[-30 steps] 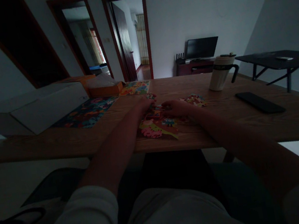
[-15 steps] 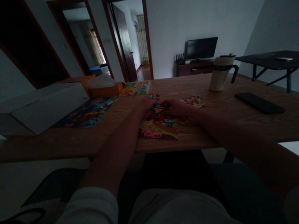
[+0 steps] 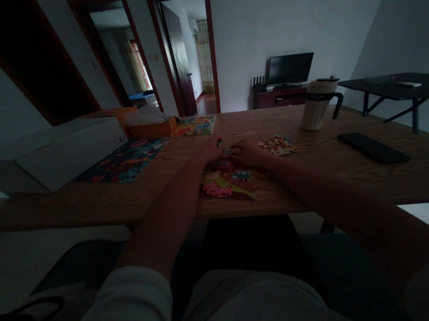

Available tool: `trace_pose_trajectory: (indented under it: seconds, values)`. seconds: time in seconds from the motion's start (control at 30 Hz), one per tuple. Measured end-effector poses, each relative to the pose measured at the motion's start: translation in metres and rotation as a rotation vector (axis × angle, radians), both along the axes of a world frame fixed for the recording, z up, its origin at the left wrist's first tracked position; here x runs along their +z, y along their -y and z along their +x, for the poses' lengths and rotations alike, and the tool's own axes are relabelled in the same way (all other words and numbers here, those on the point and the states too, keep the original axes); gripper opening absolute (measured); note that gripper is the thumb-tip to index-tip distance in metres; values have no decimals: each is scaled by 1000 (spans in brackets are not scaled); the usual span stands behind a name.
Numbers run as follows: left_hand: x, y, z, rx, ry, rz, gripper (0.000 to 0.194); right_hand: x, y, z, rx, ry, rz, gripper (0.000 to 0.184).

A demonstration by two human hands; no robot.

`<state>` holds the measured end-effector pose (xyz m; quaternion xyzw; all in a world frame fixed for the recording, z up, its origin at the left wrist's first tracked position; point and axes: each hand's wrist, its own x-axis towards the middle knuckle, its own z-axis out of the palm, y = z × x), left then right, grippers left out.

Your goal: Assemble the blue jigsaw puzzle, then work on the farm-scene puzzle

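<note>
A partly assembled jigsaw puzzle (image 3: 228, 183), with a pink and yellow-green figure on it, lies near the front edge of the table. At its far side my left hand (image 3: 211, 151) is closed around a few small puzzle pieces (image 3: 219, 142). Close beside it, my right hand (image 3: 247, 154) bends its fingers down on a pale puzzle piece (image 3: 232, 151) at the puzzle's far edge. The hands partly cover the puzzle there. Loose puzzle pieces (image 3: 278, 145) lie in a pile just beyond my right hand.
On the wooden table (image 3: 162, 194), a white box (image 3: 69, 152), an orange box (image 3: 154, 129) and two colourful picture sheets, one dark blue (image 3: 126, 161) and one yellow (image 3: 194, 126), stand or lie left. A handled tumbler (image 3: 315, 108) and a black phone-like slab (image 3: 372, 147) are right.
My left hand has turned, so less of the pieces in it shows. My right hand has shifted slightly left, its fingers lower over the puzzle's far edge.
</note>
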<state>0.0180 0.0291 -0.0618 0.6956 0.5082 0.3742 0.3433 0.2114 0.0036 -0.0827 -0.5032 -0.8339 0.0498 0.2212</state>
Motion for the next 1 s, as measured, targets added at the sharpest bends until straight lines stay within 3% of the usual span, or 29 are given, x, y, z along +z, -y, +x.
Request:
trace_pose_trajectory:
  seconds: [0.1, 0.2, 0.4, 0.57, 0.7, 0.83, 1.0]
  values:
    - [1, 0, 2, 16, -167, 119, 23, 0, 1, -1, 28, 77, -6, 62]
    - [0, -2, 4, 6, -173, 132, 19, 0, -1, 0, 32, 72, -46, 58]
    - [-6, -3, 9, 25, 69, -61, 24, 4, -2, 7, 141, 14, -78, 45]
    - [-3, 0, 12, 35, 81, -181, 33, 12, 2, 15, 136, 2, -133, 49]
    - [-1, 1, 12, -15, -1, -99, 34, 13, 2, 21, 107, -11, -156, 55]
    - [0, 2, 11, 14, -129, -9, 32, 14, 2, 22, 94, -1, -141, 53]
    - [2, 7, 12, -1, -151, 22, 31, 17, 5, 22, 16, 7, -161, 62]
